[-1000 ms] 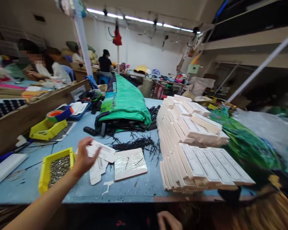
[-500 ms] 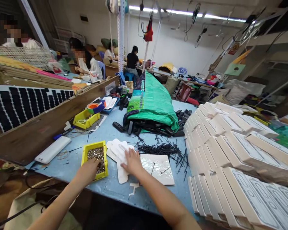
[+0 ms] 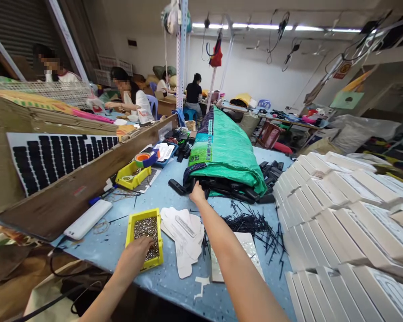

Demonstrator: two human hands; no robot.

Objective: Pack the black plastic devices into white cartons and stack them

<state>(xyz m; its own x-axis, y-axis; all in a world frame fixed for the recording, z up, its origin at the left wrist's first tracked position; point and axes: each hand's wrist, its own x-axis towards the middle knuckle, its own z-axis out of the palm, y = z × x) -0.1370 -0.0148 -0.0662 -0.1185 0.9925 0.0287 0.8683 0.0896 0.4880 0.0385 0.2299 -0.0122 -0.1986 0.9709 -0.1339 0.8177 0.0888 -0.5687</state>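
Observation:
My left hand point(image 3: 136, 254) rests over the near right part of a yellow tray point(image 3: 129, 229) filled with small shiny metal pieces point(image 3: 145, 230). Its fingers are drawn together and dip among the pieces; what they pinch is hidden. Farther out, my right hand point(image 3: 197, 193) reaches to the left corner of a green woven bag's point(image 3: 226, 154) mouth. Its fingers close on an elongated black plastic piece point(image 3: 192, 183), one of several spilling from the bag. White paper cutouts point(image 3: 184, 237) lie overlapped between the tray and my right forearm.
Stacked white boxes point(image 3: 325, 237) fill the right side. Thin black rods point(image 3: 251, 223) lie scattered beside a flat white box point(image 3: 243, 243), partly behind my forearm. A white power bank-like block point(image 3: 87, 219), another yellow tray point(image 3: 134, 181) and a wooden board point(image 3: 83, 179) line the left. Several people sit farther back.
My right hand has left the white paper cutouts and moved forward to the black pieces at the bag's mouth. My left hand stays in the yellow tray. The view has shifted slightly.

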